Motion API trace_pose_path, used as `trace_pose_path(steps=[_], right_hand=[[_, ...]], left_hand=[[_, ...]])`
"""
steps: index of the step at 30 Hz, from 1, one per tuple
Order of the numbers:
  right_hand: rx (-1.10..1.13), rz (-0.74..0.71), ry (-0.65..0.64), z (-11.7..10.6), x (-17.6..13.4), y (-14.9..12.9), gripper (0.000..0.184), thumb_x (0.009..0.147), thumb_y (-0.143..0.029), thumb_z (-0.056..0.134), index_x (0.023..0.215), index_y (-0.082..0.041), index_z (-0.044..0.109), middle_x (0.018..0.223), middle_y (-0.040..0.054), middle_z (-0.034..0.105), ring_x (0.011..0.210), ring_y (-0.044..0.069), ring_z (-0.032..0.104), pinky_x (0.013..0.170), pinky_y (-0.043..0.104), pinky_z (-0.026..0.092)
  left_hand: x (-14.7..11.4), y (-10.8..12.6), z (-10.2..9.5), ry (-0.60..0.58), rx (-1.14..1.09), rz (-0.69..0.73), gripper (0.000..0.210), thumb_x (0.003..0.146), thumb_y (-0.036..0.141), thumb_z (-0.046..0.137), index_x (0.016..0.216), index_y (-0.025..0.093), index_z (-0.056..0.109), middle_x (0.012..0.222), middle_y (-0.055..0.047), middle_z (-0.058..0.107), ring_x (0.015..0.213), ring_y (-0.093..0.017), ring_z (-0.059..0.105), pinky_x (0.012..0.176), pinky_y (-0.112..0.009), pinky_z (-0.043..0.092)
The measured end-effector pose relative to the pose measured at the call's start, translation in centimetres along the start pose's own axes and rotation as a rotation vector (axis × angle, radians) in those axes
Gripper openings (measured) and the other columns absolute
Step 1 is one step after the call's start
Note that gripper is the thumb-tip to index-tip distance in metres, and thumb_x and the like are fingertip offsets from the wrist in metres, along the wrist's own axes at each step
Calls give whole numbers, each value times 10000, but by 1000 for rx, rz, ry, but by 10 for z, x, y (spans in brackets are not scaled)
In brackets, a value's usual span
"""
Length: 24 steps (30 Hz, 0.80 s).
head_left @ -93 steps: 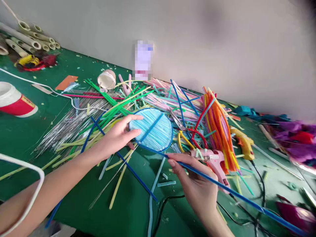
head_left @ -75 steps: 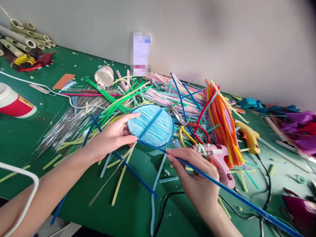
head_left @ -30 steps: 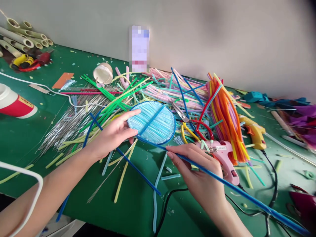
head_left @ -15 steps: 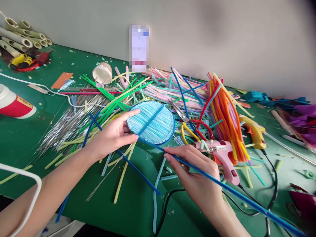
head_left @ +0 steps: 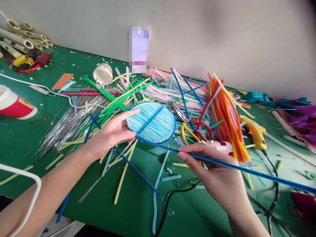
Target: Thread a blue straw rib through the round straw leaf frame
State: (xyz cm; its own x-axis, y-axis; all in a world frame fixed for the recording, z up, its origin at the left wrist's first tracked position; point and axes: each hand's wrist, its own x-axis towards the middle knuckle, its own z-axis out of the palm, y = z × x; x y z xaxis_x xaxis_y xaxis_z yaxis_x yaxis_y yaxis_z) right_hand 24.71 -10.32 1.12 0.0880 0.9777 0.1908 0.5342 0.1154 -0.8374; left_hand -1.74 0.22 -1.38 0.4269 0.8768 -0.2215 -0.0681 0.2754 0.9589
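My left hand (head_left: 112, 135) pinches the left edge of a light-blue oval disc (head_left: 155, 128). Pipe cleaners lie side by side across it, with a darker blue strip over its face and a dark blue rim. From the disc's lower edge a long blue pipe cleaner (head_left: 261, 177) runs out to the right. Thumb and fingers of my right hand (head_left: 217, 172) close on that strand, a short way from the disc. Behind the right hand a pink glue gun (head_left: 225, 147) is mostly hidden. Scissors (head_left: 181, 114) with red and yellow handles lie just beyond the disc.
Loose pipe cleaners (head_left: 163, 89) and thin metal wires (head_left: 66, 121) cover the green table (head_left: 108, 205). A yellow glue gun (head_left: 255, 133) lies right of an orange bundle (head_left: 224, 121). A red and white cup (head_left: 14, 105) stands left; a phone (head_left: 139, 49) leans on the wall.
My right hand has moved right, holding the blue pipe cleaner farther from the disc. The strand now slopes less steeply, and the hand covers more of the pink glue gun.
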Motion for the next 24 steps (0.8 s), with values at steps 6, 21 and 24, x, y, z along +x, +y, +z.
trace_pose_path(steps=[6, 21, 24], right_hand=[[-81, -60, -47, -2, 13, -3, 36, 850, -274, 799, 817, -260, 802, 720, -15, 789, 551, 142, 707, 493, 214, 565], [-126, 39, -280, -7, 41, -6, 116, 891, -355, 753, 860, -248, 786, 807, -10, 775, 671, 147, 686, 542, 228, 502], [-111, 42, -250, -5, 43, -9, 119, 888, -364, 753, 863, -251, 783, 813, -10, 773, 664, 145, 668, 507, 226, 469]], left_hand=[[2, -1, 4, 18, 32, 4, 719, 804, 295, 848, 1463, 281, 563, 1042, -38, 679, 845, -197, 602, 690, -286, 506], [3, 8, 14, 72, -322, -71, 650, 926, 204, 686, 1515, 321, 435, 994, -26, 709, 849, -204, 707, 739, -361, 652], [8, 7, 9, 141, -491, -95, 319, 930, 181, 588, 1247, 183, 630, 956, -72, 747, 790, -210, 730, 674, -340, 653]])
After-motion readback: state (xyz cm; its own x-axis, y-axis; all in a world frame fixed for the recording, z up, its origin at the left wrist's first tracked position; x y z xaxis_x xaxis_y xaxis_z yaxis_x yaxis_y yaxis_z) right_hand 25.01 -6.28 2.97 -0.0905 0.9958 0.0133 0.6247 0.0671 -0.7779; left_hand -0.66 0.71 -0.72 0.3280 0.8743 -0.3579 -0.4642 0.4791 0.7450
